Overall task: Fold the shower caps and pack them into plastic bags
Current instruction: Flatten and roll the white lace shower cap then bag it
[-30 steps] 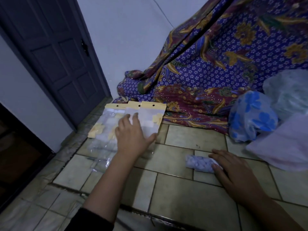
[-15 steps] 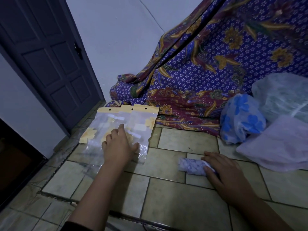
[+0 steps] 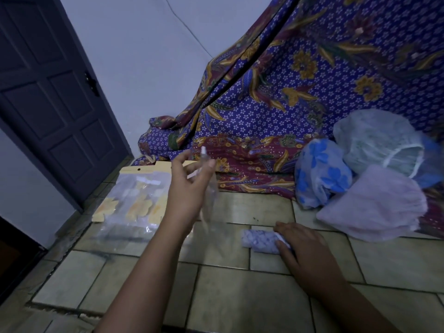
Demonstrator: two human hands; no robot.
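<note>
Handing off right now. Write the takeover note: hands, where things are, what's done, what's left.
Left hand pinches a clear plastic bag (blurred) above the floor.
Right hand rests on the folded shower cap on the floor.
Bag stack lies at left. Blue-flowered cap, pale green cap and pink cap sit unfolded at right.
Done: one cap folded, one bag in hand.
Left: bag that cap, then fold and pack the others.

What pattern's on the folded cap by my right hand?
Folded cap: whitish with small bluish spots, head view.
</note>
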